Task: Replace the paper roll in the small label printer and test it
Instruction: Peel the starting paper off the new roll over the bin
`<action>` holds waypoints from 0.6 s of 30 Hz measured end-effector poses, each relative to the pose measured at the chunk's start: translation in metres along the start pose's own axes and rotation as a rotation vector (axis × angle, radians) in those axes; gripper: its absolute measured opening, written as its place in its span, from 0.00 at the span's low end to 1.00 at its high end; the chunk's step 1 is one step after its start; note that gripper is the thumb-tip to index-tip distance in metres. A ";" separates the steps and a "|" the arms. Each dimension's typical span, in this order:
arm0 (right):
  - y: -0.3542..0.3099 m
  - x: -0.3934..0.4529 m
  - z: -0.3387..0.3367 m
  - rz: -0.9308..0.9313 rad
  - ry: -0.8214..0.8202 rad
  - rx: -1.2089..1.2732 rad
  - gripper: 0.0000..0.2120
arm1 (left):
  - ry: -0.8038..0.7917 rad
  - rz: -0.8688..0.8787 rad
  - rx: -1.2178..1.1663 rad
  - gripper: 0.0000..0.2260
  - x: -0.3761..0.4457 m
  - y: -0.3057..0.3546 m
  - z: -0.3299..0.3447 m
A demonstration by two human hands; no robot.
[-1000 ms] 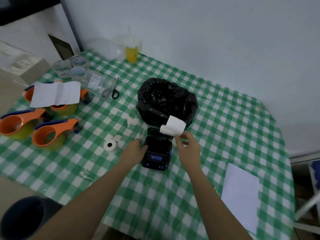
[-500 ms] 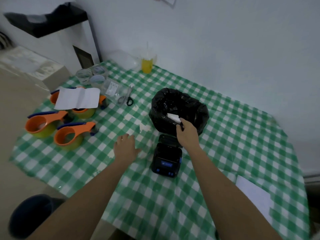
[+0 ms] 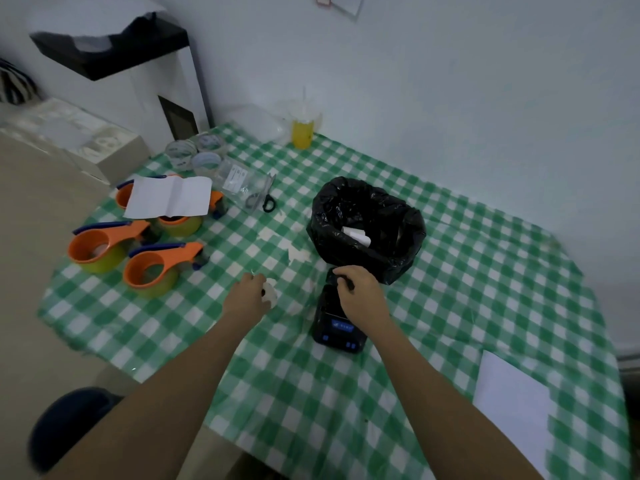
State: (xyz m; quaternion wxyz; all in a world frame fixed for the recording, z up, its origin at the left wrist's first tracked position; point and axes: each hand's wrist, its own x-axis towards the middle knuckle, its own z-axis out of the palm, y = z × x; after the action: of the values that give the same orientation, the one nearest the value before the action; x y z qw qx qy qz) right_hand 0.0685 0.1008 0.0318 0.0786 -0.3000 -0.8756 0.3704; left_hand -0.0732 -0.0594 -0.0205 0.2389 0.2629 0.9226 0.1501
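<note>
A small black label printer with a lit blue display lies on the green checked tablecloth, just in front of a black-lined bin. My right hand rests on the printer's rear half, fingers curled over the back edge of its lid. A white paper roll sits on the cloth left of the printer. My left hand closes on it from the left. A torn white paper strip lies inside the bin.
Orange tape dispensers with a folded white sheet stand at the left. Scissors, plastic bags and tape rolls lie behind them. A yellow drink cup is by the wall. A white sheet lies near right.
My right hand carried the torn strip into the bin, let it go, and came back onto the printer. My left hand left the printer and moved left onto the paper roll.
</note>
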 end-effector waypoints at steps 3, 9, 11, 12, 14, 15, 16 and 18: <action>-0.002 -0.007 -0.002 0.078 -0.018 0.112 0.13 | 0.044 0.157 -0.274 0.22 -0.010 0.017 -0.010; -0.011 -0.026 -0.022 0.375 -0.154 0.743 0.18 | -0.038 0.349 -0.745 0.17 -0.041 0.066 -0.031; -0.011 -0.034 -0.032 0.373 -0.135 0.895 0.15 | -0.086 0.398 -0.808 0.18 -0.048 0.077 -0.034; -0.011 -0.038 -0.036 0.346 -0.108 0.915 0.13 | -0.110 0.414 -0.827 0.18 -0.051 0.082 -0.035; -0.012 -0.045 -0.042 0.297 -0.046 0.921 0.09 | -0.145 0.436 -0.829 0.18 -0.055 0.089 -0.040; -0.012 -0.048 -0.045 0.278 -0.018 0.930 0.08 | -0.163 0.452 -0.822 0.18 -0.057 0.092 -0.042; -0.013 -0.051 -0.048 0.257 0.008 0.940 0.07 | -0.191 0.459 -0.836 0.18 -0.059 0.096 -0.044; -0.014 -0.057 -0.052 0.225 0.068 0.937 0.08 | -0.261 0.420 -0.898 0.17 -0.062 0.106 -0.048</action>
State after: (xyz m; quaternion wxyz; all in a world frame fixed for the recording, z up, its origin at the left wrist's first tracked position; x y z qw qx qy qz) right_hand 0.1268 0.0915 0.0835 0.1934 -0.3371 -0.5734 0.7212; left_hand -0.0077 -0.0145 0.0850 0.4059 0.3309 0.6570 0.5423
